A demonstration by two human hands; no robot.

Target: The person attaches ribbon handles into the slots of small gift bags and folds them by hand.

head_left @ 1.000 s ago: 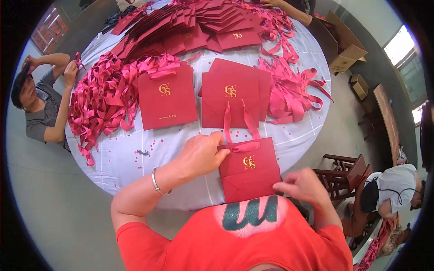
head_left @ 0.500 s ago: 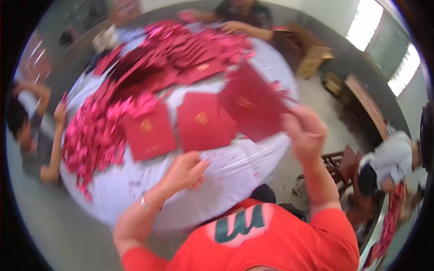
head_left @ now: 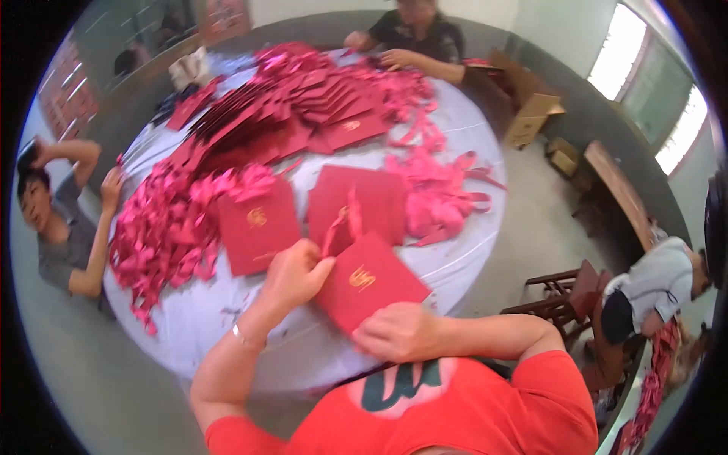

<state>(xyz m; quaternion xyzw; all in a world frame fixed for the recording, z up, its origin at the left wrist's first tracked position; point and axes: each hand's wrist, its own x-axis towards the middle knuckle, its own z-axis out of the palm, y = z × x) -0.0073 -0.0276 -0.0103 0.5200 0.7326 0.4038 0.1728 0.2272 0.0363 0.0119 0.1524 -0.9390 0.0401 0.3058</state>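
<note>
While the left hand (head_left: 296,277) pinches the upper corner of a red bag (head_left: 368,284), its thumb and fingers are closed nearly together; whether they also catch the pink ribbon (head_left: 353,212) rising beside them, I cannot tell. The right hand (head_left: 400,332) lies at the bag's near edge with curled fingers, and its underside is hidden, so its grip is not certain. In my judgement, the bag is best steadied lightly by the right hand, so that the card does not crease, and the ribbon is best kept straight, without twist.

Just beyond the left hand, more bags (head_left: 356,189) lie close behind this ribbon and could catch it. To that hand's left are another bag (head_left: 262,227) and a tangled ribbon heap (head_left: 171,227); farther ahead, a large bag pile (head_left: 280,114) narrows the working space.
</note>
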